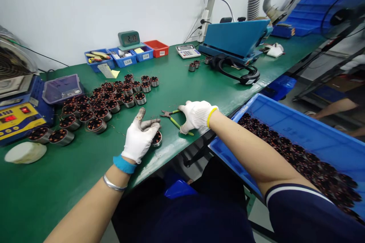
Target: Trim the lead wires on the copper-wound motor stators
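My left hand [139, 136], in a white glove with grey fingertips, is beside a round metal motor part [156, 139] with copper windings near the table's front edge. Its fingers partly wrap over the part's wires. Green-handled cutters [173, 120] lie to the right, jaws pointing left. Around their handles curve the fingers of my right hand [196, 117], also in a white glove. Left of my hands stands a group of similar wound parts [110, 97] on the green table [168, 79].
At the right is a blue crate [313, 136] filled with wound parts. Small bins [125, 59], a clock [129, 38], a calculator [188, 51] and a headset [242, 76] stand farther back. A yellow-fronted device [19, 121] sits left. Another person's arm [333, 112] shows at far right.
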Available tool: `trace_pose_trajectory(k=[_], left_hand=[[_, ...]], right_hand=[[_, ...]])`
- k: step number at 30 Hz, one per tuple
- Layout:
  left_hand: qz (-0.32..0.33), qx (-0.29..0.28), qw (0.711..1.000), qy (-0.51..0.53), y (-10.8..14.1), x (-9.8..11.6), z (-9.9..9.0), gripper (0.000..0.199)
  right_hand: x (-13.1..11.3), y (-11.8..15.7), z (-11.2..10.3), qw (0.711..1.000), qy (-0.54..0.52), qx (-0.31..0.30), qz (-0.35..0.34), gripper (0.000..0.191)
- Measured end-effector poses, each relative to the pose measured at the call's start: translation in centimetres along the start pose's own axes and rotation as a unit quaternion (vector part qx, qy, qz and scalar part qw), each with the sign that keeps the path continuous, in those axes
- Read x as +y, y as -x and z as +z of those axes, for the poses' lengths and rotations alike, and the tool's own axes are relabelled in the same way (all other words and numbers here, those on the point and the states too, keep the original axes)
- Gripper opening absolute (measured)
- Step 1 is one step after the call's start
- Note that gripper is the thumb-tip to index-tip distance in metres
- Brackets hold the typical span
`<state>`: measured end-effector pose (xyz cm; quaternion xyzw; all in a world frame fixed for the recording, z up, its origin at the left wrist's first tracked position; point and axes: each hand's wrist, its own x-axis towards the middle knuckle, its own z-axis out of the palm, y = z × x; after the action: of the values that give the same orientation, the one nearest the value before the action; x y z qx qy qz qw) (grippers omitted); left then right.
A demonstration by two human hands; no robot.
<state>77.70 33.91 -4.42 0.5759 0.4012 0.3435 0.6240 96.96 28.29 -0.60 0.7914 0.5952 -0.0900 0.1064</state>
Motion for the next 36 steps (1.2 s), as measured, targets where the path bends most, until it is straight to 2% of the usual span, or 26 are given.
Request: trace_pose_trajectory(k=[4,7,10,13,16,19,21,23,26,31,36], left_hand=[[0.005,0.005,1.000,0.005,-0.1,-0.2,0.2,0.080],[0.004,0.002,1.000,0.000,-0.2,-0.1,0.3,0.080],[0.007,-0.009,1.000,-0.001,-0.2,0.0,0.3,0.081],[0.014,-0.007,1.000,0.003,-0.3,-0.1,0.4,0.082],[0.016,-0.010,1.000,0.008,-0.3,-0.2,0.4,0.082],[0.018,-0.015,1.000,0.013,-0.4,-0.3,0.3,0.082],[0.019,-0.018,0.999,0.019,-0.4,-0.4,0.3,0.082],[0.017,-0.023,0.999,0.022,-0.5,-0.4,0.2,0.082],[0.012,-0.031,0.999,0.029,-0.6,-0.5,0.2,0.079],[-0.005,-0.031,0.999,0.035,-0.6,-0.3,0.2,0.073],[0.002,-0.037,0.999,0.038,-0.5,-0.3,0.1,0.075]], right_hand=[[-0.3,-0.1,0.0,0.999,0.030,0.012,-0.019,0.061],[-0.3,0.1,1.1,0.997,0.032,0.056,-0.035,0.047],[-0.3,0.4,2.7,0.993,0.017,0.114,-0.014,0.040],[-0.2,0.3,4.4,0.982,-0.022,0.180,-0.046,0.041],[0.1,-0.1,5.5,0.969,-0.079,0.209,-0.103,0.056],[0.4,0.0,5.3,0.970,-0.119,0.194,-0.083,0.066],[0.6,0.4,4.6,0.976,-0.133,0.161,-0.054,0.068],[0.8,1.1,3.7,0.982,-0.140,0.120,-0.043,0.067],[1.1,2.1,2.8,0.982,-0.148,0.092,-0.070,0.058],[1.0,2.6,2.4,0.986,-0.109,0.104,-0.066,0.033],[0.4,2.4,2.4,0.985,0.029,0.137,-0.102,0.029]])
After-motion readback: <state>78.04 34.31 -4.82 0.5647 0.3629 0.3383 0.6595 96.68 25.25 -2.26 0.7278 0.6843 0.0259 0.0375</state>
